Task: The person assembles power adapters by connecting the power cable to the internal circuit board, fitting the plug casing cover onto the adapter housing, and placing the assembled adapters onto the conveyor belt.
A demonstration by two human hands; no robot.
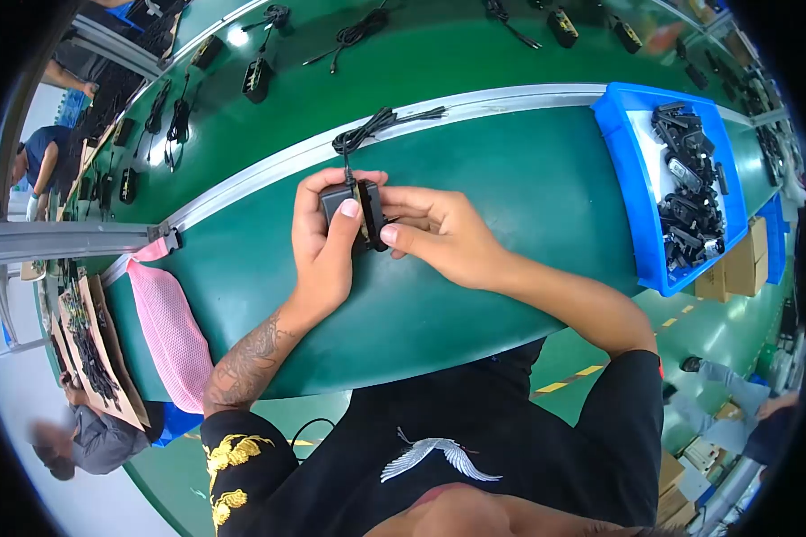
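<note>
Above the green bench top, my left hand [324, 255] is closed around a black power adapter [335, 195], its thumb lying across the front. A strip of yellow shows along the seam between the adapter's body and a black cover piece [372, 217]. My right hand [446, 237] pinches that cover piece from the right side, thumb and fingers pressed on it. From the top of the adapter a black cable [364, 134] runs away in a tied bundle and rests on the metal rail. The far side of the adapter is hidden by my fingers.
A blue bin [626, 170] of black plastic pieces stands on the right. A pink mesh bag [166, 327] lies at the left edge. Beyond the metal rail [269, 167], a green conveyor belt [430, 67] carries several open adapters with cables. Other people are at the sides.
</note>
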